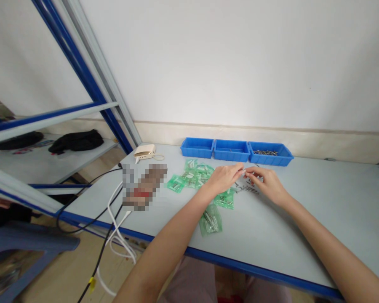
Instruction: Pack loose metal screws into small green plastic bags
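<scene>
My left hand [225, 177] and my right hand [268, 182] meet fingertip to fingertip over the table, just in front of the blue bins. Both are closed in a pinch, and whatever lies between the fingers is too small to make out. Loose thin metal pins [250, 189] lie on the table below my fingertips. Small green plastic bags with metal pieces inside spread out around and left of my left hand. One green bag [211, 219] lies nearest the front edge, another [176, 184] farthest left. My left wrist partly covers some of the bags.
Three blue bins [197, 148] stand in a row near the wall; the right bin [269, 154] holds many metal pins. A cream-coloured box [145, 151] with a plugged-in cable sits back left. White and black cables [115, 214] hang over the table's left front edge. A blurred-out object [147, 187] lies nearby.
</scene>
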Available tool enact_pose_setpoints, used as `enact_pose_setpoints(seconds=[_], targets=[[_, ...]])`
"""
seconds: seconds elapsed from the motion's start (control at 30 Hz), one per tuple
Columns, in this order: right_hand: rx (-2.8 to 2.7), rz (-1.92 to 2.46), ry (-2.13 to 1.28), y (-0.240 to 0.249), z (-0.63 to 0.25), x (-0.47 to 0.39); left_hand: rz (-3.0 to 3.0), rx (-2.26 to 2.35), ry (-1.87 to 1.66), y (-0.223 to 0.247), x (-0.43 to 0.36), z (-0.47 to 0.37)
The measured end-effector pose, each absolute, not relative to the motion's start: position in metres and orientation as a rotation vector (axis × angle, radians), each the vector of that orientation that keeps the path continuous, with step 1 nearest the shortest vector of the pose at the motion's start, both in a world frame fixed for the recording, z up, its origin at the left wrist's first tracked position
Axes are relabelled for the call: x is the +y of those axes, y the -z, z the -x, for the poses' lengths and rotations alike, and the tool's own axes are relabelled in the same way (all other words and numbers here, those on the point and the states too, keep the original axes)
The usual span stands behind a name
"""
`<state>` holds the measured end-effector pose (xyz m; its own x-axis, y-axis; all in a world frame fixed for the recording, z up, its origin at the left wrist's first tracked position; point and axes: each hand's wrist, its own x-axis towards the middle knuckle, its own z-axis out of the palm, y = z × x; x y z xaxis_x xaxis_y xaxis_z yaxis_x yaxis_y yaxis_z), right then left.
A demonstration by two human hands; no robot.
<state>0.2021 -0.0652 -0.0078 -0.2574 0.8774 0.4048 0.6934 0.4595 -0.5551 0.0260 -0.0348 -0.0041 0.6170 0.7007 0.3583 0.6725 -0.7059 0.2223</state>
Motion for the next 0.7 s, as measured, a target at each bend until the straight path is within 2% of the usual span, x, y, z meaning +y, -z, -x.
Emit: enact_pose_setpoints(seconds=[0.4,0.57,0.7], targets=[[-2.032,1.378,-0.359,0.005,-0.202,-0.067,-2.783,1.190,-0.630,0.007,-0.033,-0.027],[-2.067,1.535,-0.263,0.006,-0.205,-0.065,-2.769,1.263,-0.606,0.010,-0.029,-0.026],[-2.282,1.475,-0.396,-0.002,-0.205,-0.070,-2.711,1.290,-0.676,0.010,-0.025,-0.024]])
